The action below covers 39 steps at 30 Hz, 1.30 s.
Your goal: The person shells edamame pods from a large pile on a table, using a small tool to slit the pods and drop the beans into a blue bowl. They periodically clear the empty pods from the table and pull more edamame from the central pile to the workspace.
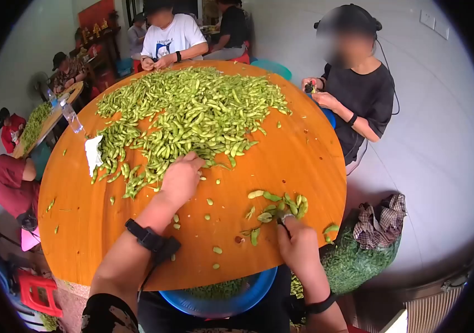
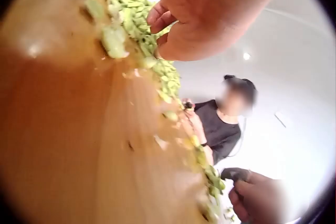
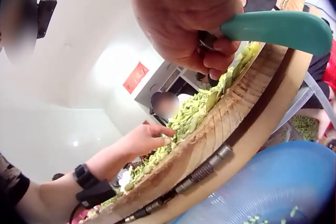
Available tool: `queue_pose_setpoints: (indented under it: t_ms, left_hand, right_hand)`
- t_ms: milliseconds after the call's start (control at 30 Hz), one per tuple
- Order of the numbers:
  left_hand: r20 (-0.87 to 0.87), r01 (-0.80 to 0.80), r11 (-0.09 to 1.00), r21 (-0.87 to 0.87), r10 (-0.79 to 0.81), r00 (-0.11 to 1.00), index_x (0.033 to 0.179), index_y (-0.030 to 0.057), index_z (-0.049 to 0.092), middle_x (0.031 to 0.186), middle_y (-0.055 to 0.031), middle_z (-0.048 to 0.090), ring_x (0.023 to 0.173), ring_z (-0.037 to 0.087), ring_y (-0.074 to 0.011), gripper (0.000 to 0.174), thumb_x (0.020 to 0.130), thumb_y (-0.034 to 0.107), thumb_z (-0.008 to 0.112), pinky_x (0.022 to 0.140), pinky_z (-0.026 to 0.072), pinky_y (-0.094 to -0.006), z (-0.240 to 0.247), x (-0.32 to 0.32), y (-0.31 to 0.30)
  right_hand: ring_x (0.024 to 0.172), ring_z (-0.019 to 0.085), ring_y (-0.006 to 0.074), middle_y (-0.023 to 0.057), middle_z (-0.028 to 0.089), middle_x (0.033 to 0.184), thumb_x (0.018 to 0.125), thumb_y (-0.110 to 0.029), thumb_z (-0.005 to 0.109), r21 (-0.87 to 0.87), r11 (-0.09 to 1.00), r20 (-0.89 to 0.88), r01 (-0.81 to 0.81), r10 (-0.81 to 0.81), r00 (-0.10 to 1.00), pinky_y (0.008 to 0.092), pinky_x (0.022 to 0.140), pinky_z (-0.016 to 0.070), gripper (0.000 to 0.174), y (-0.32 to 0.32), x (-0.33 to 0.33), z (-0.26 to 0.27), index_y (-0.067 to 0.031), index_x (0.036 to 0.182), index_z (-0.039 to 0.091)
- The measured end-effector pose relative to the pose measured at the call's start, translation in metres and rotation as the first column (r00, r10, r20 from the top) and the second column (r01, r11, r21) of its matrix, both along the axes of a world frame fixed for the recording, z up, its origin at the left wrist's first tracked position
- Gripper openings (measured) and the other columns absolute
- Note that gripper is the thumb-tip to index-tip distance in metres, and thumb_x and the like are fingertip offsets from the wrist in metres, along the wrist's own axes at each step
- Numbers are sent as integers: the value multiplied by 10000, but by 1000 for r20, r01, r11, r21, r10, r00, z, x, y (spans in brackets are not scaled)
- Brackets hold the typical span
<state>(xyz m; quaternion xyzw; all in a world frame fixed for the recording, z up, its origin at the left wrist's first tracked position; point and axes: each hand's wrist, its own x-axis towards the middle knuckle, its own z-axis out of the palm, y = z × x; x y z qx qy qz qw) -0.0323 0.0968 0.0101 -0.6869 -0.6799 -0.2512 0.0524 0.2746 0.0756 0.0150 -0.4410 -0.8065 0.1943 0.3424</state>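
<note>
Blue basin [image 1: 248, 301] holding green pods [image 1: 217, 289], right hand [image 1: 299, 244] clamped on teal-handled tool [image 3: 278, 28], left hand [image 1: 180, 178] loose-fingered on pod heap [image 1: 192, 111]

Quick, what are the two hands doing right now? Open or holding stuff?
Left hand: open, fingers resting on the pile of green pods.
Right hand: gripping a teal-handled tool.

The left hand [image 1: 180, 178] reaches far ahead of the right hand [image 1: 299, 244], palm down, arm stretched, fingers loosely extended. The right hand sits close to the body, its fingers [image 3: 212, 61] curled in a firm grip.
</note>
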Motion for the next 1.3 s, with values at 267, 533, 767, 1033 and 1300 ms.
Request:
queue_pose_setpoints:
  t_ms: [267,533,767,1033,1300]
  left_hand:
    - [-31,-27,1000,-8,27,999,1004,14,613,993,-151,592,835,595,-386,238,784,-48,546,748,505,-413,-2,-5,10]
    - [887,359,924,-130,-53,458,1221,49,563,949,-29,588,688,584,-60,320,943,-36,429,556,461,-193,16,65,-78]
    - [777,382,924,23,-257,575,1225,52,556,966,-66,585,717,608,-114,410,859,-113,477,611,498,-230,1,68,-95]
    - [461,302,945,121,-323,827,1179,24,540,935,-144,597,763,644,-228,390,805,-87,532,652,513,-300,-8,68,-94]
    - [691,382,923,41,-303,657,1196,22,547,865,-97,617,633,618,-149,367,858,-89,456,599,502,-256,-10,58,-90]
  right_hand:
    - [664,578,391,220,566,726,848,-64,577,-211,956,-180,-203,166,969,411,567,450,87,6,-18,18,-1,905,560]
    - [496,493,43,-14,589,696,931,-129,547,-653,594,-529,-469,86,845,192,447,384,135,-4,-52,16,-34,982,627]
    - [499,487,33,-22,572,691,931,-118,562,-690,541,-568,-481,7,823,183,420,345,84,-26,-62,9,-56,917,618]
    - [559,461,21,-40,537,681,918,-78,546,-684,580,-608,-442,-119,785,179,485,352,94,-35,-76,-5,-68,955,632]
    - [447,410,37,-15,542,661,920,-78,536,-712,512,-636,-480,-181,750,187,390,288,88,-24,-79,-10,-69,935,622]
